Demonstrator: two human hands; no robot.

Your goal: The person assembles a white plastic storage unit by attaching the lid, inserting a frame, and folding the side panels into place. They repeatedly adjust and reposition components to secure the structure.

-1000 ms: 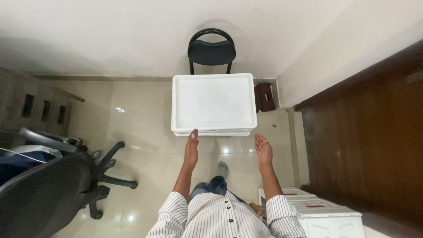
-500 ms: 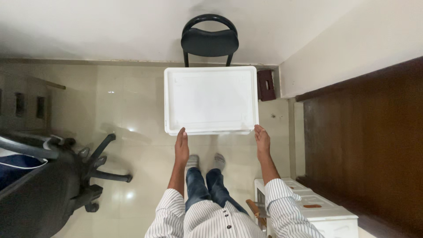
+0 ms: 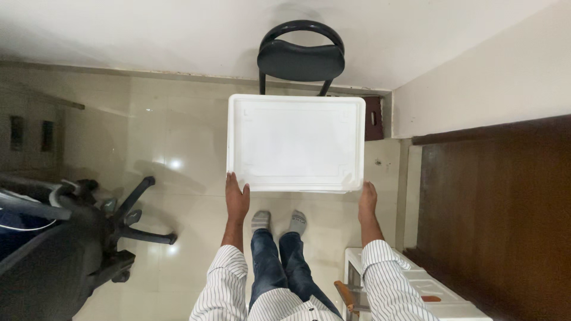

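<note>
Above a glossy tiled floor (image 3: pixel 178 137), the left hand (image 3: pixel 237 201) and right hand (image 3: pixel 367 199) hold a white tray (image 3: pixel 295 142), fingers gripping its near corners.

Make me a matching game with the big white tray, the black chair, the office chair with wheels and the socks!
Things:
1. white tray
2. black chair
3. wheeled office chair
4. grey socks

Places:
A. far left, on the shiny floor
B. against the wall, beyond the tray
C. on the feet, below the tray
D. between the left hand and right hand

Pairs: 1-D, 2-B, 3-A, 4-C
</note>
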